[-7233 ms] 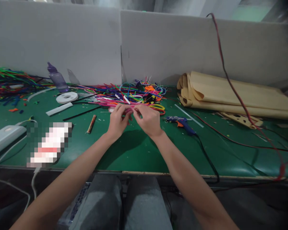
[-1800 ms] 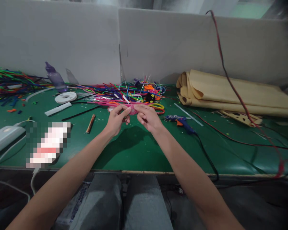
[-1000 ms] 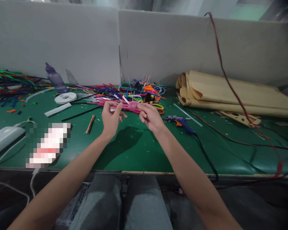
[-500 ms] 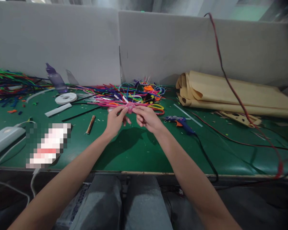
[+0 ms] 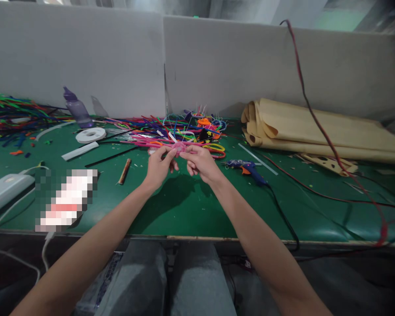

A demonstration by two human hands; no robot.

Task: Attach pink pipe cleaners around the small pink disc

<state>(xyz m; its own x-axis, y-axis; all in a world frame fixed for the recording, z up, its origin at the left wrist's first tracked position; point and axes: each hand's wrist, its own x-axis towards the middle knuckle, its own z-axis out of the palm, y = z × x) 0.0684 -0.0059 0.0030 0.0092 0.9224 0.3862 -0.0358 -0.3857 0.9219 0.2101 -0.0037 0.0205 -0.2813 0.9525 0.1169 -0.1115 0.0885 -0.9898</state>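
A small pink piece (image 5: 179,148) is pinched between my two hands above the green table, in front of the heap of coloured strips. My left hand (image 5: 159,166) grips its left side with thumb and forefinger. On its right side, my right hand (image 5: 200,164) pinches it, the other fingers curled in. Thin pale strands rise from around the piece. Behind it lie pink, red and blue fuzzy strips (image 5: 145,139), with yellow and pink loops to the right. The fine shape of the pink piece is too small to make out.
A blue glue gun (image 5: 250,170) with a black cord lies right of my hands. Farther right is rolled brown paper (image 5: 309,129). Leftward are a white spool (image 5: 90,134), a purple bottle (image 5: 77,109) and a blurred-out phone (image 5: 67,199).
My right fingertips have shifted slightly on the pink piece. Both hands stay in nearly the same place.
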